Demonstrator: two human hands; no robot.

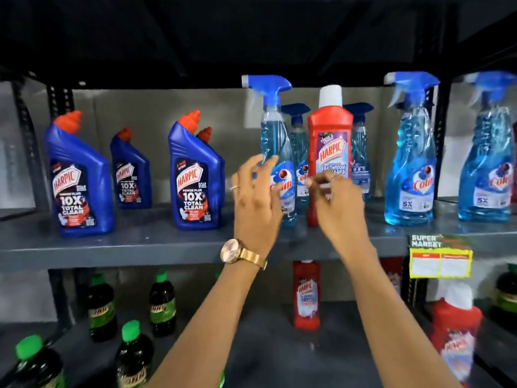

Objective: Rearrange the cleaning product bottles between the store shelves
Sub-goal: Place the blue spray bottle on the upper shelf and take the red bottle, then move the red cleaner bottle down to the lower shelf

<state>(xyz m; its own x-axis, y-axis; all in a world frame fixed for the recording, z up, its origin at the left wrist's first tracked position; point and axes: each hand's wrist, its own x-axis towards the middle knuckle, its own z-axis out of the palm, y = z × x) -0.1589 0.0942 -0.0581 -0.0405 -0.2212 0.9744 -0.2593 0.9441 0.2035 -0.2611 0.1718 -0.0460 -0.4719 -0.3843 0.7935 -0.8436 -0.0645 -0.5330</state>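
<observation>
A red Harpic bathroom cleaner bottle (330, 141) with a white cap stands on the grey upper shelf (140, 242), among blue Colin spray bottles. My left hand (256, 200), wearing a gold watch, hovers with fingers spread just in front of the nearest Colin spray bottle (275, 135). My right hand (340, 204) is in front of the red bottle's lower part, fingers loosely curled and blurred; neither hand clearly grips anything. Another red Harpic bottle (306, 295) stands on the lower shelf.
Several blue Harpic toilet cleaner bottles (195, 175) stand at the upper shelf's left. Two more Colin sprays (409, 152) are at the right. Dark green-capped bottles (162, 303) fill the lower left. A yellow price tag (440, 259) hangs on the shelf edge.
</observation>
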